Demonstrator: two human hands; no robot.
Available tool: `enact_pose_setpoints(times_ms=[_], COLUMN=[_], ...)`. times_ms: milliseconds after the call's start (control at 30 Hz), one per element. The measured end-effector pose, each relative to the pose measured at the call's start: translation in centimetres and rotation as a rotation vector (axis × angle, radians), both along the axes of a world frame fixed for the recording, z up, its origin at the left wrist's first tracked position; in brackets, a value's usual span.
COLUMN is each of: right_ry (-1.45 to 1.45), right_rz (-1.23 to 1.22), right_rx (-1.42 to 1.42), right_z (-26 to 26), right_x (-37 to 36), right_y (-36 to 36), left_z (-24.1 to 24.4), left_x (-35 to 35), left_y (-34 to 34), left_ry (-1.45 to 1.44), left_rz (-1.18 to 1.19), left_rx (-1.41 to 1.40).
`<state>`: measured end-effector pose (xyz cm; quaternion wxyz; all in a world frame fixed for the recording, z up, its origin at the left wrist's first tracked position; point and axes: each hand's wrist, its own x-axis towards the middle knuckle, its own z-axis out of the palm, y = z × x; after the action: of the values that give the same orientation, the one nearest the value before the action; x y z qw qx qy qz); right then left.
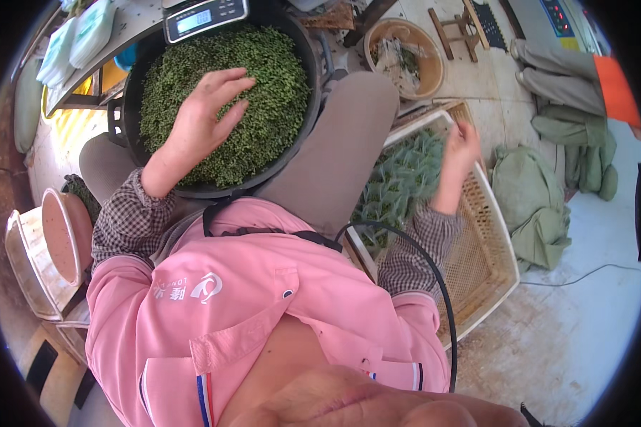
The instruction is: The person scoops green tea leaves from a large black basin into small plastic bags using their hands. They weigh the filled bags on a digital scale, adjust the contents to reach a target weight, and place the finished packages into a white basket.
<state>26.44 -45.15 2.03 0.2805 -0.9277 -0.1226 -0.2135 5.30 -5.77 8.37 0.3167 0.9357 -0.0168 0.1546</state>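
A black tub (pixel 314 101) sits between my knees, heaped with small dark green grains (pixel 267 80) that look like peppercorns or rolled tea. Over the heap hovers my left hand (pixel 208 109), fingers apart and nothing in it. My right hand (pixel 462 144) is raised above the far part of a white plastic crate (pixel 505 251), its fingertips drawn together. Motion blur hides whether anything is between them. Beneath and beside that hand lie many small translucent pouches (pixel 400 176) with green contents, on the crate's left side.
A digital scale (pixel 205 21) overhangs the tub's far rim. Stacked plastic packets (pixel 91 34) lie on the table at left. Beyond my right knee stands a tan basin (pixel 438 69) with plastic scraps. Green cloth sacks (pixel 531 197) and another person's legs (pixel 561 80) are at right. A pink basin (pixel 59 235) stands at left.
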Motion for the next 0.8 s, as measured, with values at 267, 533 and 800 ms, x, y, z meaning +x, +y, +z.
enact_pose_setpoints(times_ms=[267,533,800], right_ry=[-0.322,-0.126,-0.108], right_rz=[0.638,0.582,0.685], right_rx=[-0.168,-0.53,-0.238], right_z=[3.5,-1.9,0.4], right_x=[8.4,14.5,13.7], right_y=[29.1,36.1,35.9], left_z=[-1.4,-3.2,-3.6], left_x=[-2.9,-5.6,-3.3], left_y=[3.8,7.8,7.6], left_ry=[-0.01,0.013,-0.057], left_rz=[0.145,0.274,0.192], left_rx=[-0.016,-0.058,-0.097])
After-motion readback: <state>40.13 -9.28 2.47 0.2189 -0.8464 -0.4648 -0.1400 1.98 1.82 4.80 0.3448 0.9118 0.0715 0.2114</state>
